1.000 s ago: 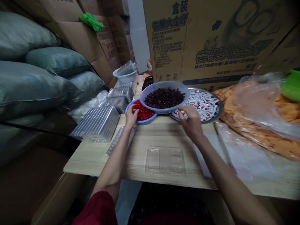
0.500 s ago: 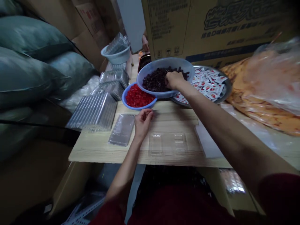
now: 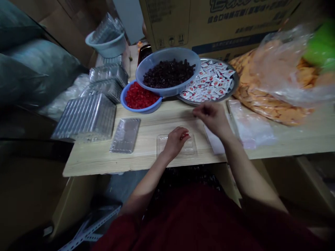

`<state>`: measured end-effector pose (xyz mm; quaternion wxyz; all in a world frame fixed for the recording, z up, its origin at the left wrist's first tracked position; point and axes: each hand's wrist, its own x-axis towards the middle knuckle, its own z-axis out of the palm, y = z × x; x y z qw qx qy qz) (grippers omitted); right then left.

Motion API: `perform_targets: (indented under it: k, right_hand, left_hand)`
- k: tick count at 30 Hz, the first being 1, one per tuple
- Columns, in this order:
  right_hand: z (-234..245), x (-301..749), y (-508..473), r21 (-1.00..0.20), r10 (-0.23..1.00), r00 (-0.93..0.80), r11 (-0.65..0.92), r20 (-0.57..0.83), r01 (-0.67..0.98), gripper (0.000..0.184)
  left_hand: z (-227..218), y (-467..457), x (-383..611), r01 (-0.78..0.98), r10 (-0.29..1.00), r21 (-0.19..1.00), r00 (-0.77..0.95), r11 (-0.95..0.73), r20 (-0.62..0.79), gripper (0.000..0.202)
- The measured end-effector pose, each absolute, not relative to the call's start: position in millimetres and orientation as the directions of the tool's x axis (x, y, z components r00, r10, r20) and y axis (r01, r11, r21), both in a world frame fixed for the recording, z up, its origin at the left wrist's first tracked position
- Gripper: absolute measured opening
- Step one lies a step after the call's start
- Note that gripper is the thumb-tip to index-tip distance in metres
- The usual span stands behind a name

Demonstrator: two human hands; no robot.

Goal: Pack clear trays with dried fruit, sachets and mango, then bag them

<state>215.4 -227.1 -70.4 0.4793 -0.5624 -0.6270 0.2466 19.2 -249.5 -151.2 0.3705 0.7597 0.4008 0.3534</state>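
My left hand [image 3: 173, 143] is closed in a pinch over a clear plastic tray [image 3: 162, 139] on the table. Between its fingertips shows a small red piece [image 3: 185, 135], like those in the blue bowl [image 3: 146, 111]. My right hand [image 3: 215, 119], slightly blurred, hangs above the table to the right of the tray. Its fingers are pinched together, and what they hold, if anything, cannot be made out. Behind the hands, a larger pale blue bowl [image 3: 167, 91] of dark brown pieces rests partly over the red pieces' bowl and a metal pan [image 3: 235, 83] of small white-and-red packets.
Stacked clear trays [image 3: 86, 116] and a flat clear pack [image 3: 125, 135] lie at the left. A large carton [image 3: 178, 21] stands behind. An orange patterned bag [image 3: 267, 94] sits at the right, near white sheets [image 3: 214, 139]. The table's front edge [image 3: 146, 167] is close to me.
My right hand has come out of the bowl of dark pieces, toward me. My left hand has moved right over the clear tray, a red piece showing in its fingers. The view has shifted.
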Motion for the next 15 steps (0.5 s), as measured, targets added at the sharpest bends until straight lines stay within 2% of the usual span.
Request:
perform_targets:
  k: [3,5,7,9,11,13,15]
  right_hand:
    - [-121.8,211.6,-270.3,-0.903,0.982,0.117,0.090,0.152,0.420,0.010]
    - [-146.1,204.8,-278.2,-0.903,0.985,0.124,0.053,0.117,0.427,0.008]
    - [-159.0,197.2,-278.2,-0.886,0.988,0.103,0.059,0.119,0.459,0.005]
    - [-162.7,191.4,-277.2,-0.849,0.988,0.042,0.103,0.146,0.518,0.005]
    - [-160.7,189.6,-278.2,-0.807,0.981,-0.031,0.174,0.190,0.564,0.009]
    - [-156.0,192.1,-280.9,-0.796,0.969,-0.071,0.236,0.238,0.557,0.012]
    - [-151.7,197.6,-283.6,-0.810,0.963,-0.058,0.254,0.263,0.529,0.014]
  left_hand:
    - [-159.2,-252.2,23.6,0.371,0.838,0.815,0.493,-0.445,0.233,0.007]
    - [-151.8,-247.9,16.8,0.387,0.843,0.798,0.470,-0.463,0.261,0.009]
    - [-135.4,-233.1,0.8,0.406,0.869,0.784,0.371,-0.469,0.328,0.013]
    - [-115.1,-202.6,-23.3,0.435,0.883,0.770,0.191,-0.468,0.428,0.015]
    - [-97.9,-157.3,-51.2,0.501,0.844,0.738,-0.029,-0.452,0.536,0.012]
    - [-89.5,-105.3,-76.3,0.609,0.813,0.668,-0.063,-0.427,0.578,0.011]
    - [-91.4,-58.3,-92.3,0.633,0.841,0.661,-0.030,-0.403,0.541,0.023]
